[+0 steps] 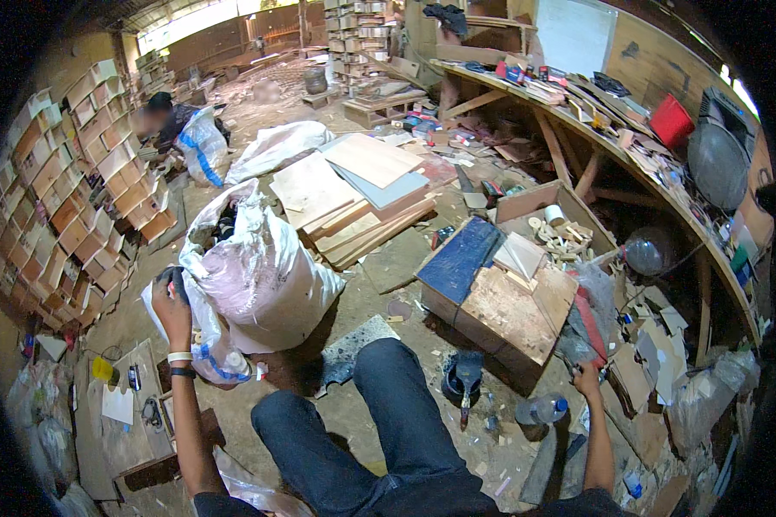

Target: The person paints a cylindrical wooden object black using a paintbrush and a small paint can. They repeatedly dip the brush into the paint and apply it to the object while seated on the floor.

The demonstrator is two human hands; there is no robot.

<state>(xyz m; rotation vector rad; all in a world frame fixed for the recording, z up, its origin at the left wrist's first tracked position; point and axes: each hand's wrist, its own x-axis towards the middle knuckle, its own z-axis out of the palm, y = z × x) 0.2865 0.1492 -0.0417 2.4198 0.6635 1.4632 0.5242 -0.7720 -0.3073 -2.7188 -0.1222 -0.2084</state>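
Observation:
My left hand [172, 297] is raised beside a large white woven sack [272, 289] that bulges with its mouth open. Its fingers are curled, with a speck of red between them; what they hold is too small to name. Low on the right, my right hand [588, 377] is closed beside a clear plastic bag with red in it [585, 323]. Something small and dark shows at its fingertips, not clear enough to name. Between my hands stands a wooden box [517, 314] with a blue-painted top panel, and small wood pieces lie on it.
Stacked boards [362, 194] lie beyond the sack. An open crate of wood scraps [560, 228] adjoins the box. Near my right knee are a glue-like dark pot with a brush [464, 379] and a plastic bottle [541, 409]. A cluttered workbench [569, 112] runs along the right; a person [177, 121] sits far left.

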